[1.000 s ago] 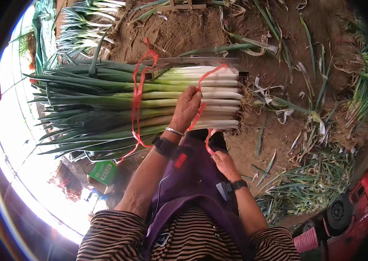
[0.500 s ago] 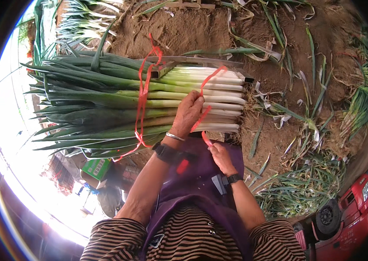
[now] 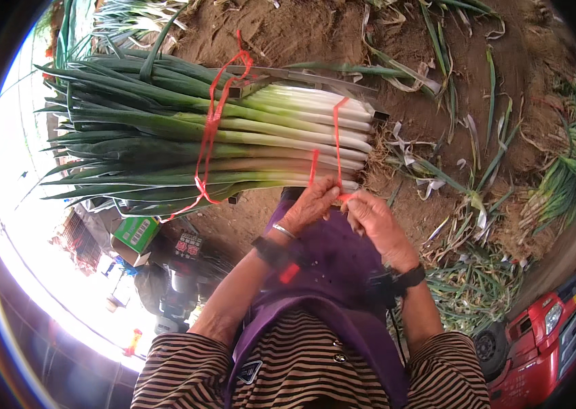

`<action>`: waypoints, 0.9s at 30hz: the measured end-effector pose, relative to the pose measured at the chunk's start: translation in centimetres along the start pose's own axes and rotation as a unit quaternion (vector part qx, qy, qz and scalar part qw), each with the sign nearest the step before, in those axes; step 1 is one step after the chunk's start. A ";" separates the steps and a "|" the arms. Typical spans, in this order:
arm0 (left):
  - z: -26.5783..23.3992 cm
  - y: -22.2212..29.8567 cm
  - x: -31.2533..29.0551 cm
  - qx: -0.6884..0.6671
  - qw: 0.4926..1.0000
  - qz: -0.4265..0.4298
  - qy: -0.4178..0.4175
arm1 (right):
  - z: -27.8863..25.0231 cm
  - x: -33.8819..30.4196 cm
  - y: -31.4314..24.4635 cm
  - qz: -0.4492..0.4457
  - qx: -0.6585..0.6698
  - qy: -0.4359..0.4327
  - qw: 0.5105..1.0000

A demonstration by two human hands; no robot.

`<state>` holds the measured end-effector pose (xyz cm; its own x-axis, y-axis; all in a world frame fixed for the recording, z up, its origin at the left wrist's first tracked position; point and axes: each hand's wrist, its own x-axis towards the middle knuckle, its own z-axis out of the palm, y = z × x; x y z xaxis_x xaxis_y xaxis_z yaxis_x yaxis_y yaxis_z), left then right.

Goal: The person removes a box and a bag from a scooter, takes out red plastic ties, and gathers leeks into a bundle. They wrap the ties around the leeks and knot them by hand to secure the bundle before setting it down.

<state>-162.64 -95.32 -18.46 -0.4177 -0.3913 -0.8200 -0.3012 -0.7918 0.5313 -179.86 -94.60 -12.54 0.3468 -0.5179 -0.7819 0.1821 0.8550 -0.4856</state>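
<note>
A wide bundle of long green onions [image 3: 288, 127] lies crosswise before me, dark leaves to the left and white root ends to the right. A red plastic strap [image 3: 338, 140] runs over the white stalks and down to my hands at the bundle's near edge. My left hand [image 3: 311, 207] pinches this strap, with a loose end standing up behind its fingers. Close beside it, my right hand [image 3: 376, 221] is closed on the strap too. Another red strap [image 3: 213, 121], knotted near the front, goes across the green leaves. A metal frame [image 3: 255, 84] shows along the bundle's far side.
More green onions [image 3: 139, 22] lie at the far left, and another pile [image 3: 567, 160] at the right. Loose leaves and trimmings [image 3: 468, 293] litter the dirt ground [image 3: 301, 34]. A green box [image 3: 137, 233] stands at lower left; a red vehicle [image 3: 540, 334] is at lower right.
My left hand has come down off the white stalks to the near edge. My right hand has risen to meet it. The strap now lies drawn straight across the white ends.
</note>
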 end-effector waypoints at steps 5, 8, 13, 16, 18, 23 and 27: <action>0.5 -0.1 -0.2 -0.144 0.990 0.011 0.003 | -4.4 4.5 -5.0 -0.225 0.229 0.043 0.946; 0.5 0.5 -0.4 -0.145 0.989 0.000 0.016 | -6.3 9.3 -3.2 -0.339 -0.393 0.174 0.837; 0.5 0.3 -0.3 -0.217 0.976 0.006 0.031 | -4.8 11.1 0.0 -0.462 -0.586 -0.096 0.659; 0.7 0.2 -0.4 -0.260 0.964 0.042 0.042 | -6.4 11.7 0.0 -0.252 -0.619 -0.149 0.729; 1.1 0.3 -0.2 -0.264 0.961 0.070 0.043 | -7.8 12.6 0.5 -0.234 -0.203 -0.049 0.950; 0.5 -2.5 -0.2 -0.203 0.977 0.063 0.030 | -9.1 16.4 -7.1 -0.196 -0.096 -0.030 0.975; 0.4 -2.1 -0.6 -0.150 0.987 0.024 0.048 | -10.6 20.2 -9.5 -0.128 -0.059 -0.033 0.989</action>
<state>-162.09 -93.19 -19.01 -0.3382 -0.4630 -0.8193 -0.0089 -0.8690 0.4948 -184.33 -113.46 -27.91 0.3640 -0.7110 -0.6017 0.1646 0.6850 -0.7098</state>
